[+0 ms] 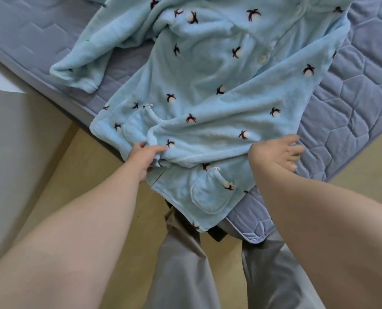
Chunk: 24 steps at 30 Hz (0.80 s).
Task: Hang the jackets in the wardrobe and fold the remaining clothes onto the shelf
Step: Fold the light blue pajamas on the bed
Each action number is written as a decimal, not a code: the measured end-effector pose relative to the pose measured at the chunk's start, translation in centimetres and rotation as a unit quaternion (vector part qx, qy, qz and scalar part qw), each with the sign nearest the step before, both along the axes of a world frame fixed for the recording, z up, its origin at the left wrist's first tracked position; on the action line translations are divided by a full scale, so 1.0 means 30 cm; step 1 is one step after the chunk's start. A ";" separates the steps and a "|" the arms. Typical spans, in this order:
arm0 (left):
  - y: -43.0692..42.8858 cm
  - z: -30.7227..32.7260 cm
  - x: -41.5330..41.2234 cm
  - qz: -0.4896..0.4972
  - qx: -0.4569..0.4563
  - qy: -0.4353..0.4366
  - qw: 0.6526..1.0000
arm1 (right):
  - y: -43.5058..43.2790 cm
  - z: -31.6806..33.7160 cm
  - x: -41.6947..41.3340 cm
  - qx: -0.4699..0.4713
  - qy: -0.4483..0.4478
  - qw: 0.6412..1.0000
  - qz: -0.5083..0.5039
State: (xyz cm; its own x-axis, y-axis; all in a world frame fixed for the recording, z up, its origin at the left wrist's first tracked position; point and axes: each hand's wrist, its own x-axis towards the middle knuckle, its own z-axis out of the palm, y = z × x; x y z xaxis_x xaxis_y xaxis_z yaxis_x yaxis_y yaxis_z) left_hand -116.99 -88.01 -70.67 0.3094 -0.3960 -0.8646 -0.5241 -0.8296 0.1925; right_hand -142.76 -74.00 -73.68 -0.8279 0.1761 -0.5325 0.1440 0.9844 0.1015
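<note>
- At the near hem, the left hand (144, 156) pinches a folded edge of the light blue fleece pyjama jacket with dark flower motifs (208, 85), thumb on top.
- To its right, the right hand (277, 152) sets curled fingers on the jacket's side edge; whether it grips, I cannot tell.
- Beyond both hands, the jacket lies spread on a grey-blue quilted mattress (352, 97).

The fleece pyjama top (208, 70) is made of thick, plush, matt cloth, with small motifs stitched into the pile. Its buttons (262, 58) are seen as smooth and pearly, its pocket trim (219, 175) as beaded. The mattress cover (352, 108) is quilted matt cloth. The floor (85, 175) is smooth, the trousers (181, 264) faintly sheened cloth.
</note>
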 end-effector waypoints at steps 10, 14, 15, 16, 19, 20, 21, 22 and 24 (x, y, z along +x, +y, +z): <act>0.051 -0.016 0.051 0.356 -0.034 0.126 0.925 | -0.053 0.014 -0.077 -0.073 -0.058 0.886 0.454; 0.119 -0.029 -0.021 0.275 -0.014 0.056 0.960 | -0.075 0.018 -0.083 -0.063 -0.090 0.894 0.434; 0.130 -0.040 -0.024 0.270 -0.030 0.023 0.962 | -0.077 0.020 -0.077 -0.050 -0.093 0.893 0.438; 0.132 -0.043 -0.024 0.280 -0.045 0.007 0.959 | -0.077 0.022 -0.071 -0.037 -0.094 0.890 0.444; 0.129 -0.039 0.015 0.219 -0.112 -0.070 0.967 | -0.074 0.033 -0.055 -0.003 -0.103 0.883 0.458; 0.133 -0.039 0.035 0.121 -0.137 -0.119 0.976 | -0.074 0.036 -0.054 0.005 -0.106 0.881 0.462; 0.142 -0.041 0.055 0.009 -0.152 -0.162 0.975 | -0.075 0.039 -0.054 0.012 -0.108 0.878 0.465; 0.150 -0.046 0.070 -0.087 -0.154 -0.187 0.966 | -0.076 0.041 -0.055 0.018 -0.112 0.877 0.467; 0.155 -0.069 0.078 -0.186 -0.122 -0.200 0.954 | -0.083 0.039 -0.051 0.029 -0.118 0.880 0.460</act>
State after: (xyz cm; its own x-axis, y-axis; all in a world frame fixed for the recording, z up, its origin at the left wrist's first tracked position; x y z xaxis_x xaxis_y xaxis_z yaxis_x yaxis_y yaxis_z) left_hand -114.65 -83.35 -72.75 0.3947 -0.7165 -0.5752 -0.8451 -0.5288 0.0789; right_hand -144.31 -76.47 -72.51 -0.5015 -0.4777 -0.7214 -0.7423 0.6659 0.0751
